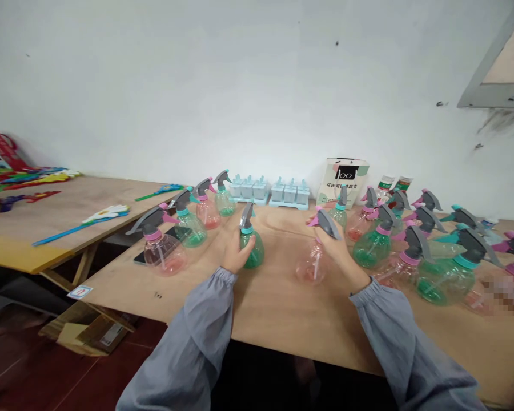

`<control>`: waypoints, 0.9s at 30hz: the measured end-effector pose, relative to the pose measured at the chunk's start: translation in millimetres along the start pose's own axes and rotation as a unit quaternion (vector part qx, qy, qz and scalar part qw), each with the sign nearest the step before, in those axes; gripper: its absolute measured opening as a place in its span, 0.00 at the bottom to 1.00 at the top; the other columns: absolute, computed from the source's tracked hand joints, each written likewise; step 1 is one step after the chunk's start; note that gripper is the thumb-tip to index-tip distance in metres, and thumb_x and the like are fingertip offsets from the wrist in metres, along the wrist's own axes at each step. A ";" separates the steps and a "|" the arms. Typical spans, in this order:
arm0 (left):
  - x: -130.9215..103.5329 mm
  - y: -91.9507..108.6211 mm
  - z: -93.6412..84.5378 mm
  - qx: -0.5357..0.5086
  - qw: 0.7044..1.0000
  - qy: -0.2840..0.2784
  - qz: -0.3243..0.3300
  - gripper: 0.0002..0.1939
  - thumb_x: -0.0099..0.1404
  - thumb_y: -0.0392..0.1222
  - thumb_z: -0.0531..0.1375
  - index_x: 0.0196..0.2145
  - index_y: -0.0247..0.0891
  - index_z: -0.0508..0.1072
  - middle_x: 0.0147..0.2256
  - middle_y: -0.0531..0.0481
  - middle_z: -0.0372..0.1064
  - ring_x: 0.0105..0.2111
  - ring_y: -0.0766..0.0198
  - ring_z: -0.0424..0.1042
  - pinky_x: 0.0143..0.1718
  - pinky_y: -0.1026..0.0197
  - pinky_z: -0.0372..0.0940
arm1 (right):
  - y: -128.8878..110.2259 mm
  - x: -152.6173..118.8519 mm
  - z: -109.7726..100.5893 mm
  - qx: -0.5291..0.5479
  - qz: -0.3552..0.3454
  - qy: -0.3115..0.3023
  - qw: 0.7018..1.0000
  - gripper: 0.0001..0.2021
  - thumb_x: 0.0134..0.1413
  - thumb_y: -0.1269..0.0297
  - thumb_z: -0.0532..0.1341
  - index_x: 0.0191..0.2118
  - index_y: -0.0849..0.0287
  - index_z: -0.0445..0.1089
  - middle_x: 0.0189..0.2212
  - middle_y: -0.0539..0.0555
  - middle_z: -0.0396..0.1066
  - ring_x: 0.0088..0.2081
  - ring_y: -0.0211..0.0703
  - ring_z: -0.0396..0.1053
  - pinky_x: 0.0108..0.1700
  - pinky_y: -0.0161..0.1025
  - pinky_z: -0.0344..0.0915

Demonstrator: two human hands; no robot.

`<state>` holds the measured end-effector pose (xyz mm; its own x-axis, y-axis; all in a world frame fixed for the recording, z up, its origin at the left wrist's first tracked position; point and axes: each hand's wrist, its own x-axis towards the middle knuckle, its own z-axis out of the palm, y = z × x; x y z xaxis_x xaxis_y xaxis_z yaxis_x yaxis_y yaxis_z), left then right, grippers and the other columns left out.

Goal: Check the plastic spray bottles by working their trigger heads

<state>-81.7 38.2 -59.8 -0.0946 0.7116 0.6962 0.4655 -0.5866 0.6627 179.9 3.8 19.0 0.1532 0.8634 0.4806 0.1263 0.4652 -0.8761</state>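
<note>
Green, see-through plastic showed between the fingers and thumb of my left hand (239, 251): a green spray bottle (254, 255), held upright a little left of the middle of the table (278, 311), well back from its near edge. That hand was closed around the bottle's side, thumb across the front, the other fingers mostly hidden behind.

From the right, my right hand (336, 251) curled about the head and neck of a pink spray bottle (312, 267), between the table's middle and the crowd of bottles (370, 248) along its right side. Its fingertips were largely out of sight, so I could not tell how firm that hold was, nor whether the base touched the wood.

Bare table lay between the two. Four more bottles (191, 229) lined the left edge, the nearest beside a dark phone (143, 258); pale blue moulds (249, 189) and a paper bag (343, 181) stood at the far edge.

I judged the pink one the fussier: best gripped at the collar, clear of the trigger, kept upright, and guided slowly so my wrist brushed no neighbour. The round walls looked thin, so light pressure seemed wise.
</note>
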 end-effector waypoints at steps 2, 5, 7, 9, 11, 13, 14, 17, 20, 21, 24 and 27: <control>0.0 -1.9 0.3 -0.001 1.000 -0.006 -0.002 0.21 0.65 0.50 0.58 0.52 0.39 0.68 0.50 0.42 0.72 0.53 0.52 0.71 0.59 0.47 0.63 | 10.6 7.2 -18.0 -0.047 -0.037 0.050 0.997 0.13 0.43 0.59 0.62 0.37 0.55 0.75 0.38 0.54 0.77 0.39 0.46 0.71 0.40 0.43 0.67; -0.5 -4.9 0.9 -0.003 1.000 -0.012 -0.012 0.21 0.65 0.50 0.58 0.53 0.39 0.68 0.48 0.42 0.73 0.52 0.52 0.72 0.58 0.48 0.64 | 29.0 16.5 -38.6 -0.105 -0.053 0.112 0.987 0.14 0.45 0.59 0.62 0.39 0.57 0.75 0.31 0.51 0.74 0.33 0.44 0.69 0.39 0.43 0.66; -0.7 -5.5 1.1 -0.005 1.000 -0.013 -0.013 0.21 0.66 0.51 0.58 0.53 0.39 0.68 0.47 0.42 0.74 0.53 0.52 0.72 0.58 0.48 0.64 | 42.0 18.3 -46.5 -0.135 -0.049 0.139 0.980 0.12 0.46 0.57 0.62 0.36 0.58 0.74 0.26 0.49 0.70 0.30 0.42 0.66 0.37 0.42 0.65; -0.7 -4.6 0.9 -0.008 1.000 -0.012 -0.005 0.21 0.66 0.50 0.58 0.53 0.40 0.68 0.49 0.42 0.73 0.55 0.52 0.71 0.60 0.47 0.63 | 55.4 15.2 -50.9 -0.161 -0.051 0.149 0.974 0.14 0.47 0.54 0.63 0.36 0.59 0.73 0.27 0.50 0.71 0.31 0.43 0.67 0.40 0.44 0.66; -0.4 -2.6 0.5 -0.012 1.000 -0.011 0.005 0.21 0.66 0.49 0.58 0.54 0.40 0.67 0.51 0.41 0.72 0.57 0.51 0.69 0.61 0.46 0.62 | 68.2 8.7 -53.9 -0.176 -0.055 0.147 0.972 0.18 0.47 0.52 0.65 0.41 0.59 0.72 0.33 0.54 0.74 0.37 0.47 0.70 0.45 0.47 0.67; -0.1 -0.9 0.3 -0.016 1.000 -0.012 0.015 0.21 0.66 0.48 0.58 0.55 0.41 0.67 0.53 0.41 0.71 0.59 0.51 0.68 0.62 0.45 0.61 | 79.2 2.4 -56.7 -0.177 -0.063 0.154 0.970 0.22 0.46 0.50 0.67 0.43 0.59 0.69 0.39 0.58 0.75 0.41 0.50 0.72 0.49 0.50 0.67; 0.1 -0.5 0.4 -0.018 1.000 -0.012 0.019 0.21 0.66 0.48 0.58 0.55 0.42 0.67 0.53 0.41 0.71 0.59 0.51 0.68 0.62 0.45 0.61 | 83.7 0.4 -58.1 -0.173 -0.069 0.162 0.969 0.24 0.45 0.49 0.68 0.45 0.59 0.67 0.41 0.59 0.74 0.43 0.51 0.72 0.51 0.51 0.67; 0.2 -1.8 1.0 -0.016 1.000 -0.002 0.015 0.20 0.66 0.48 0.58 0.54 0.42 0.68 0.52 0.41 0.72 0.58 0.50 0.68 0.62 0.42 0.61 | 93.7 0.4 -62.5 -0.158 -0.087 0.206 0.962 0.30 0.42 0.46 0.70 0.47 0.58 0.64 0.46 0.60 0.71 0.47 0.51 0.71 0.53 0.52 0.66; -0.1 -4.5 1.3 -0.016 1.000 -0.005 -0.001 0.20 0.65 0.49 0.59 0.53 0.42 0.68 0.49 0.41 0.73 0.55 0.50 0.71 0.60 0.42 0.62 | 99.8 5.2 -65.6 -0.174 -0.097 0.250 0.948 0.31 0.43 0.43 0.69 0.48 0.57 0.62 0.47 0.59 0.68 0.49 0.51 0.69 0.55 0.52 0.65; -0.2 -5.0 1.2 -0.016 1.000 -0.008 -0.003 0.20 0.65 0.49 0.59 0.53 0.42 0.68 0.49 0.41 0.73 0.55 0.50 0.71 0.60 0.42 0.62 | 101.4 6.4 -66.1 -0.181 -0.101 0.260 0.943 0.31 0.44 0.42 0.68 0.48 0.57 0.62 0.47 0.59 0.67 0.50 0.51 0.68 0.56 0.53 0.65; -0.3 -4.7 0.4 -0.014 1.000 -0.011 0.002 0.21 0.66 0.48 0.59 0.54 0.42 0.67 0.51 0.41 0.72 0.55 0.51 0.71 0.60 0.44 0.62 | 106.5 7.6 -65.6 -0.192 -0.115 0.273 0.936 0.33 0.45 0.41 0.67 0.50 0.57 0.60 0.48 0.59 0.64 0.50 0.51 0.66 0.56 0.53 0.64; -0.5 -3.5 0.4 -0.013 1.000 -0.013 0.004 0.21 0.66 0.48 0.59 0.55 0.41 0.67 0.51 0.40 0.72 0.55 0.51 0.71 0.60 0.45 0.62 | 111.6 7.6 -63.2 -0.213 -0.124 0.281 0.928 0.36 0.44 0.40 0.67 0.51 0.58 0.58 0.49 0.61 0.62 0.51 0.53 0.64 0.57 0.55 0.62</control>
<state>-83.0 40.1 -62.6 -0.0673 0.7171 0.6937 0.4431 -0.6015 0.6648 257.1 49.9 -72.7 0.5393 0.4468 0.7139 0.5834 0.4132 -0.6993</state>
